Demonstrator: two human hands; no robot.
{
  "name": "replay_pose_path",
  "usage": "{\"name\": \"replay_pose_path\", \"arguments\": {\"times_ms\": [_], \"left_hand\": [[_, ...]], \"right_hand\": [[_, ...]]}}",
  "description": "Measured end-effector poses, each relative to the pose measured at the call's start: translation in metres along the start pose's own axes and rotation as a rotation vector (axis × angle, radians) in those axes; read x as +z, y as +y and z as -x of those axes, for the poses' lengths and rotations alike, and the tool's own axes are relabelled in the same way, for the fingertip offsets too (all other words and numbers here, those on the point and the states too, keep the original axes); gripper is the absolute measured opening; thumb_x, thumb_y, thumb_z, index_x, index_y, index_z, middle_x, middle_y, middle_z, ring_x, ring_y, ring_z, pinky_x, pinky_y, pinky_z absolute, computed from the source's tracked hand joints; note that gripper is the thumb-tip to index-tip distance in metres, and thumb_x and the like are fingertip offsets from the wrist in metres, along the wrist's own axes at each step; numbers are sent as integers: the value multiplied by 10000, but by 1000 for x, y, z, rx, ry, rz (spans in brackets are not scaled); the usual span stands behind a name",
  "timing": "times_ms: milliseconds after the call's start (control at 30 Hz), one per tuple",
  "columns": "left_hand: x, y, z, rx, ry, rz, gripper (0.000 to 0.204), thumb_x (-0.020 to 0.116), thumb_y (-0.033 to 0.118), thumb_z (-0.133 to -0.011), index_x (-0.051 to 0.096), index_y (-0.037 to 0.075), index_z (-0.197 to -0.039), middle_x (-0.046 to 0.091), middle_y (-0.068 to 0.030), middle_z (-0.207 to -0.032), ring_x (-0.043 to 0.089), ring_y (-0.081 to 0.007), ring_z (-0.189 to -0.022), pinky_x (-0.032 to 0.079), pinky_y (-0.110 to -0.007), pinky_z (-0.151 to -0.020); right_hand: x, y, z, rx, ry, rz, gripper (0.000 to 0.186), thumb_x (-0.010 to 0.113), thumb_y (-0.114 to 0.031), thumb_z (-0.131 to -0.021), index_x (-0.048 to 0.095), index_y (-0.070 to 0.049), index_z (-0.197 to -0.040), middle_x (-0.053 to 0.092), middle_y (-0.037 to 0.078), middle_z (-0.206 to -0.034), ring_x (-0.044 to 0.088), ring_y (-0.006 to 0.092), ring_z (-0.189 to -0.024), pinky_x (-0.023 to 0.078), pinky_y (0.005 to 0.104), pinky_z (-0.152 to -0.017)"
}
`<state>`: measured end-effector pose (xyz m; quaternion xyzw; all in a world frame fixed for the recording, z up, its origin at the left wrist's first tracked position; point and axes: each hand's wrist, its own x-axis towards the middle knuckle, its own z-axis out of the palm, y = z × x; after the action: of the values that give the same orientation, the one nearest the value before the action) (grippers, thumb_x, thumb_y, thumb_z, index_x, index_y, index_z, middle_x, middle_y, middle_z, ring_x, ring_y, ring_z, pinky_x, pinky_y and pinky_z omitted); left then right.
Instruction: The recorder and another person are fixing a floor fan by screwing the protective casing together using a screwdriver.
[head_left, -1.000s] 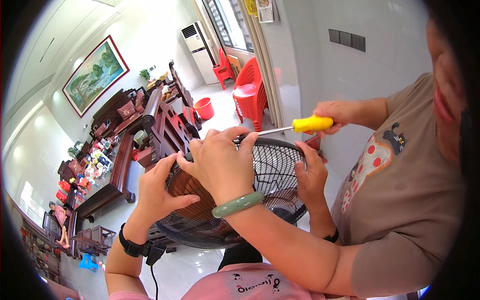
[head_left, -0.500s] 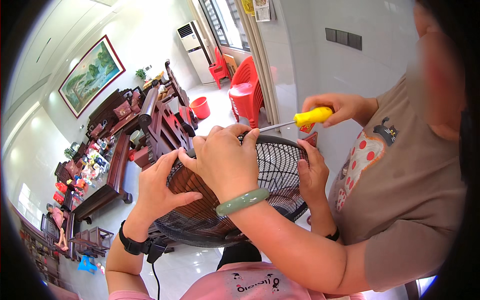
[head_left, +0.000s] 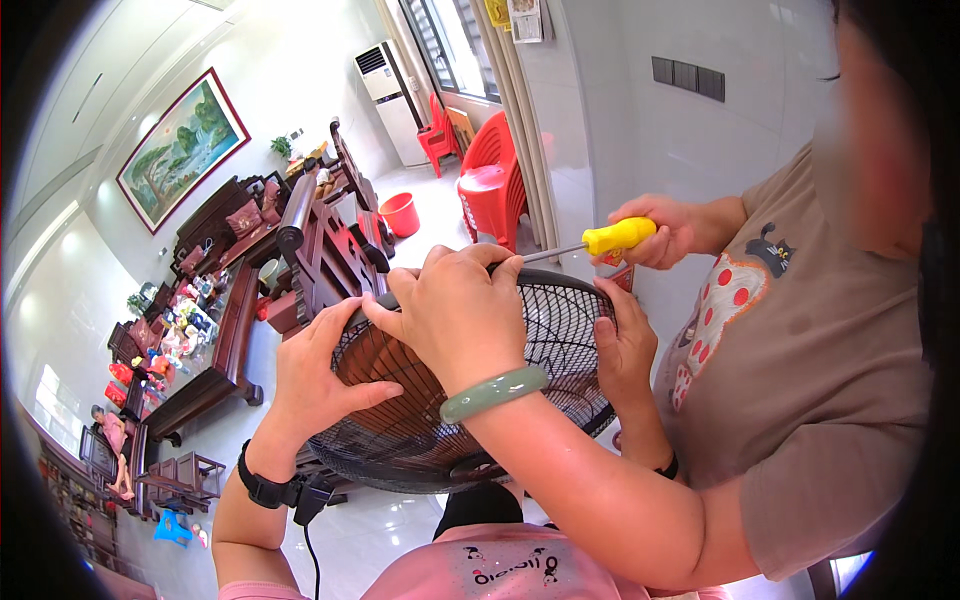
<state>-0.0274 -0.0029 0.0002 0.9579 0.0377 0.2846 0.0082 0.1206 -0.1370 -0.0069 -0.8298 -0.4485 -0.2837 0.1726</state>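
Observation:
My left hand (head_left: 315,375), with a black band at the wrist, grips the left rim of a black mesh fan guard (head_left: 550,340), thumb lying across the mesh. My right hand (head_left: 625,350) holds its right rim, partly behind a co-worker's forearm. The co-worker's left hand (head_left: 455,315), wearing a green bangle (head_left: 492,393), presses on the top rim. Their right hand (head_left: 665,230) holds a yellow-handled screwdriver (head_left: 615,237), whose shaft reaches to that rim; the tip is hidden by fingers.
The co-worker (head_left: 820,350) stands close at right by a wall. Beyond the fan are dark wooden furniture (head_left: 315,230), a cluttered table (head_left: 225,335), red stacked chairs (head_left: 485,170), a red bucket (head_left: 398,213) and a blue stool (head_left: 172,528). Small figures sit in the background.
The co-worker's bangled hand has shifted slightly up and right. Their screwdriver hand has moved up a little and changed its hold on the handle. My hands stay on the rim.

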Motion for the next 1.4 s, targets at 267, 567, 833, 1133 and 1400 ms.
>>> {"name": "replay_pose_path", "arguments": {"times_ms": [267,567,833,1133,1400], "left_hand": [[-1,2,-1,-18,-2,5,946,930,515,-615,571,20,-1337,692,-160,-1211,706,-349,-1031,565,-399,-867],[-2,4,-2,-12,-7,5,949,956,449,-595,566,21,-1348,694,-159,-1208,706,-357,-1030,567,-392,-869],[0,-2,-2,-16,9,42,949,962,429,-601,562,29,-1363,700,-166,-1201,710,-341,-1065,567,-385,-883],[2,-8,1,-19,29,84,954,955,432,-613,556,28,-1378,702,-175,-1189,706,-345,-1075,555,-389,-898],[5,-12,4,-7,62,87,959,943,480,-622,564,21,-1374,705,-179,-1190,708,-338,-1075,551,-385,-904]], "right_hand": [[11,5,-2,-115,6,57,409,523,-478,-998,720,-139,-1115,663,156,-999,662,441,-1033,553,591,-879],[-1,-2,1,0,20,-32,403,552,-476,-986,754,-136,-1064,674,126,-989,658,384,-1049,485,601,-949],[10,4,-5,-107,10,162,438,561,-516,-958,734,-128,-1065,676,160,-931,674,455,-971,563,613,-821],[6,-1,-5,-56,72,45,419,556,-498,-975,742,-149,-1111,685,169,-956,674,470,-978,564,616,-848],[10,-3,-6,1,186,-3,515,586,-610,-916,774,-140,-1008,710,160,-911,679,469,-959,561,623,-816]]}}
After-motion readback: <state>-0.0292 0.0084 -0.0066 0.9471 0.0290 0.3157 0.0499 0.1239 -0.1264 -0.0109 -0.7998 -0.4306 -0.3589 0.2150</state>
